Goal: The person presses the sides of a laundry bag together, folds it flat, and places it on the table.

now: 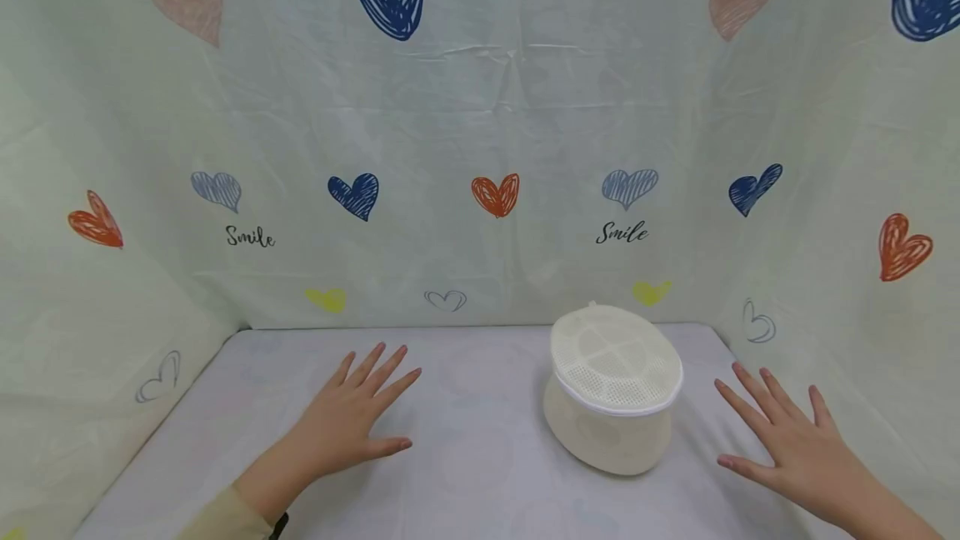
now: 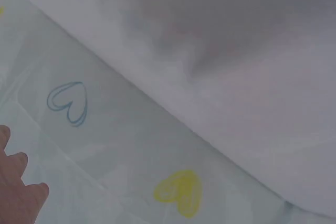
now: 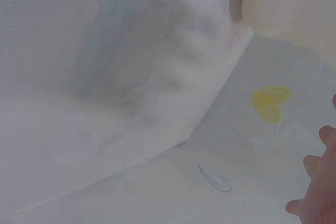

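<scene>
A round, cream-white mesh thing stands on the right half of the table, tilted a little. Its top is a flat mesh disc with a cross-shaped seam and a white rim; a narrower body and a flared cream base show beneath. My left hand is held over the table to its left, fingers straight and spread, holding nothing. To the right of the mesh thing, my right hand has its fingers spread as well, apart from it. The right wrist view catches part of the mesh side at its top right corner.
The table has a pale cover and a straight back edge. Behind it and at both sides hangs a white sheet printed with hearts and the word "Smile". Soft hand shadows fall on the tabletop.
</scene>
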The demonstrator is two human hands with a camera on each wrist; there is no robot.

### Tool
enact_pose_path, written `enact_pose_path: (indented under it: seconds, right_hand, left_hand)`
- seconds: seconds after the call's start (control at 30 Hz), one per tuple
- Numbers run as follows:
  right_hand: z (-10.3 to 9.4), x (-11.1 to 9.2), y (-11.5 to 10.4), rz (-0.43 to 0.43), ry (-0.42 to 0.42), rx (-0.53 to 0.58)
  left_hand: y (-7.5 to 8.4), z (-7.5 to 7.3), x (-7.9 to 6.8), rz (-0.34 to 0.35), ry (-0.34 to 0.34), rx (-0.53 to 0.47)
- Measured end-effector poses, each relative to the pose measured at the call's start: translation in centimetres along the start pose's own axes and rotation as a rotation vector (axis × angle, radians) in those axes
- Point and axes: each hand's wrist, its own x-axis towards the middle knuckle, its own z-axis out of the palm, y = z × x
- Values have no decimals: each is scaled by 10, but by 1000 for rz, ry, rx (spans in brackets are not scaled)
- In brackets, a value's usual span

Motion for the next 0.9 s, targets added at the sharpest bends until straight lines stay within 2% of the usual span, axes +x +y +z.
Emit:
enact_pose_path:
  seconds: [0.3,0.67,0.9]
  right_hand:
    - [-6,5,-2,6,-18,2]
    - [-18,16,-9,-21,8,-7]
    - [-24,25,-15,-23,19,-8]
  left_hand:
    - [15,2,25,63,10,-26]
    - [36,2,60,88,-69,0]
    - [50,0,79,107,-73,17]
